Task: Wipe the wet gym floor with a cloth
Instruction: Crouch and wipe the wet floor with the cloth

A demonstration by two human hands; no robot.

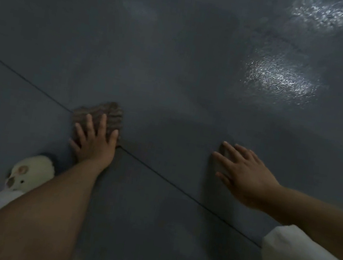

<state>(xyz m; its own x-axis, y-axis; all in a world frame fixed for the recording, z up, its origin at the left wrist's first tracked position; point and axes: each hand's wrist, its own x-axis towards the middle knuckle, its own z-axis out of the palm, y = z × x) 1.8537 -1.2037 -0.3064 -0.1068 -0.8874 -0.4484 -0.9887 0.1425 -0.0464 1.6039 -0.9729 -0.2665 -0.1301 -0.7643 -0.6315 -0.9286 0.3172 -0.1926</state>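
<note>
The left hand (94, 140) presses its straight, spread fingers flat on the brown striped crumpled cloth (98, 116), pinning it over a seam in the dark grey gym floor (175, 74) to wipe, while the right hand (242, 170) lies open, apparently bracing the body.

Your left hand (94, 140) lies flat on the cloth (98, 116), which sits on the floor (176, 63) over a seam (179, 189). Your right hand (246, 175) rests on the floor well to its right. A slipper (31, 172) lies near your left forearm.
</note>
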